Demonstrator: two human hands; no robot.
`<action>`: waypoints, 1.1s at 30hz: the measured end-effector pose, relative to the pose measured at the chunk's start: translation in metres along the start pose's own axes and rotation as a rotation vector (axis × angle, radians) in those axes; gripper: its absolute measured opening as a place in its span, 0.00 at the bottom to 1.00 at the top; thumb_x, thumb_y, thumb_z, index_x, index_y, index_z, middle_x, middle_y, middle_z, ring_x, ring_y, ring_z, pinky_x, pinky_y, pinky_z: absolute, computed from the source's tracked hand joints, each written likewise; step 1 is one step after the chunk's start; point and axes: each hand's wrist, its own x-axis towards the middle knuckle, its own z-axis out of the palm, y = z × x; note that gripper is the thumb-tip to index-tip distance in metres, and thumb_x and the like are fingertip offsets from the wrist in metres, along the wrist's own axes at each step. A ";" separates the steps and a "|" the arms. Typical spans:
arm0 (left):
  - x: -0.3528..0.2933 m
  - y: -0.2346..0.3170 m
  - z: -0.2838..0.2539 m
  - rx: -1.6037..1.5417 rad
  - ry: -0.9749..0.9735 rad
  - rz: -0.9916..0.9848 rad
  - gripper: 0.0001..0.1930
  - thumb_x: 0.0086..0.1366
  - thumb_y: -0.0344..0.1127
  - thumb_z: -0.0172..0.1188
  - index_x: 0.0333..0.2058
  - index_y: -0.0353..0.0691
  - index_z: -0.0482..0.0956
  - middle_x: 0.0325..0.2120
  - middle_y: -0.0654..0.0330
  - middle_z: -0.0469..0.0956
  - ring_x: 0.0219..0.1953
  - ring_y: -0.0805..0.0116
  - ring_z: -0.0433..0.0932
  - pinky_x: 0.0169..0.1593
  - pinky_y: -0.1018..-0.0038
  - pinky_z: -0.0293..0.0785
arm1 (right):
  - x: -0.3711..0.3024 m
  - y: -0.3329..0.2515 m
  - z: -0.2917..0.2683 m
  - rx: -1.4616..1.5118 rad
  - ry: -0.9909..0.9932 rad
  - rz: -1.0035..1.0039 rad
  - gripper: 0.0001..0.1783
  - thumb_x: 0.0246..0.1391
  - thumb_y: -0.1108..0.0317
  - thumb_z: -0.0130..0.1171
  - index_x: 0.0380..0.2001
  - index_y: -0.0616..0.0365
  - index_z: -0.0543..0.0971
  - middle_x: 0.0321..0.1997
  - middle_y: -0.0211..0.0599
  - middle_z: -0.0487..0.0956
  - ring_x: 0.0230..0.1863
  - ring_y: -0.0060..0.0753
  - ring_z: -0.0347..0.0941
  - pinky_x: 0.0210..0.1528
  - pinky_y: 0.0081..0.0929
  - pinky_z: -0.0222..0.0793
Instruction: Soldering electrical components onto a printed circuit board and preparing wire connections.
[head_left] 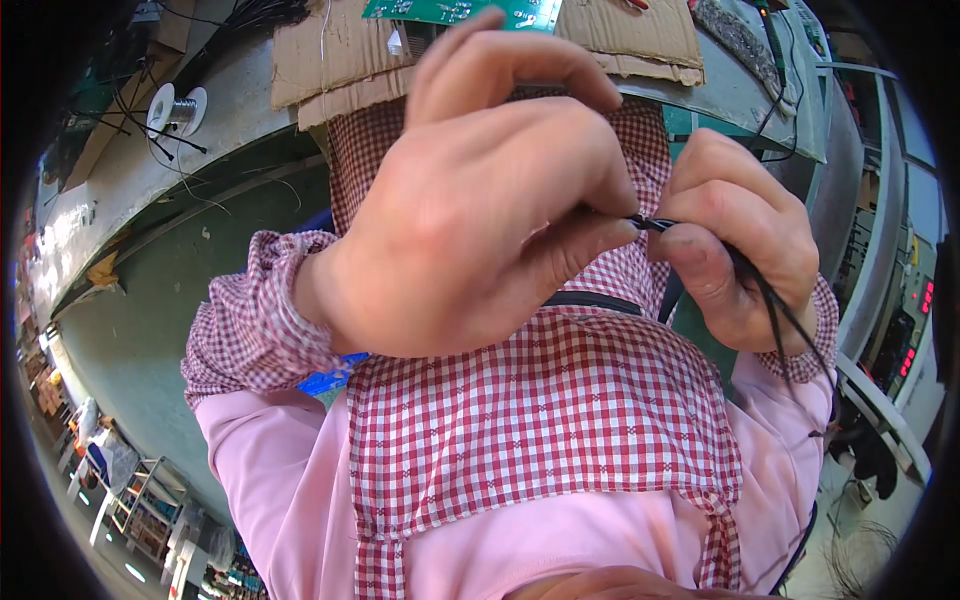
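My left hand and my right hand meet in front of my chest, over the checked apron. Between them runs a pair of thin black wires, twisted round each other where the fingers meet. The left thumb and forefinger pinch one end of the twist, with the other left fingers raised and curled. Closed around the wires just beside that spot, my right hand lets their loose ends hang down past the wrist. The wire tips inside the left pinch are hidden.
A green circuit board lies on cardboard at the bench's edge. To the left stands a spool of solder wire beside black cables. Instruments with red displays are at the far right.
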 end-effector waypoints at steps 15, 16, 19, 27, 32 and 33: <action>-0.010 -0.011 -0.001 -0.104 0.006 0.026 0.12 0.53 0.31 0.65 0.35 0.33 0.77 0.29 0.57 0.77 0.42 0.56 0.73 0.53 0.60 0.66 | 0.006 -0.003 -0.001 0.071 -0.069 -0.037 0.12 0.55 0.66 0.56 0.26 0.67 0.76 0.23 0.39 0.72 0.24 0.34 0.69 0.25 0.25 0.64; -0.005 -0.008 -0.001 0.063 0.086 0.108 0.11 0.52 0.31 0.65 0.34 0.33 0.78 0.28 0.58 0.77 0.39 0.57 0.74 0.52 0.59 0.66 | 0.005 -0.007 0.000 0.197 -0.048 0.176 0.15 0.57 0.65 0.53 0.26 0.68 0.76 0.22 0.39 0.72 0.22 0.30 0.68 0.24 0.23 0.62; -0.001 -0.003 -0.002 0.223 0.152 0.182 0.10 0.51 0.30 0.65 0.33 0.34 0.78 0.26 0.59 0.77 0.37 0.57 0.75 0.52 0.59 0.67 | 0.001 -0.018 0.004 0.409 0.029 0.468 0.18 0.62 0.62 0.47 0.30 0.69 0.77 0.20 0.37 0.74 0.17 0.21 0.64 0.22 0.20 0.59; 0.002 0.001 0.000 0.155 0.064 0.130 0.09 0.51 0.30 0.65 0.31 0.34 0.78 0.24 0.60 0.77 0.34 0.59 0.76 0.51 0.59 0.67 | 0.000 -0.031 0.005 0.840 0.159 0.758 0.19 0.63 0.61 0.47 0.33 0.70 0.77 0.18 0.32 0.71 0.16 0.17 0.60 0.21 0.17 0.57; -0.001 -0.005 0.007 -0.175 -0.023 -0.008 0.07 0.52 0.30 0.64 0.28 0.34 0.78 0.22 0.60 0.76 0.29 0.63 0.75 0.52 0.60 0.66 | -0.009 -0.009 0.008 0.300 0.081 0.287 0.16 0.61 0.63 0.50 0.28 0.68 0.74 0.22 0.36 0.70 0.19 0.25 0.62 0.24 0.22 0.57; -0.004 -0.008 0.012 -0.368 -0.032 -0.060 0.06 0.54 0.31 0.63 0.27 0.33 0.78 0.21 0.61 0.76 0.27 0.66 0.74 0.51 0.61 0.66 | -0.010 -0.004 0.009 0.133 0.065 0.071 0.16 0.60 0.64 0.51 0.26 0.67 0.73 0.23 0.38 0.69 0.21 0.29 0.63 0.25 0.23 0.58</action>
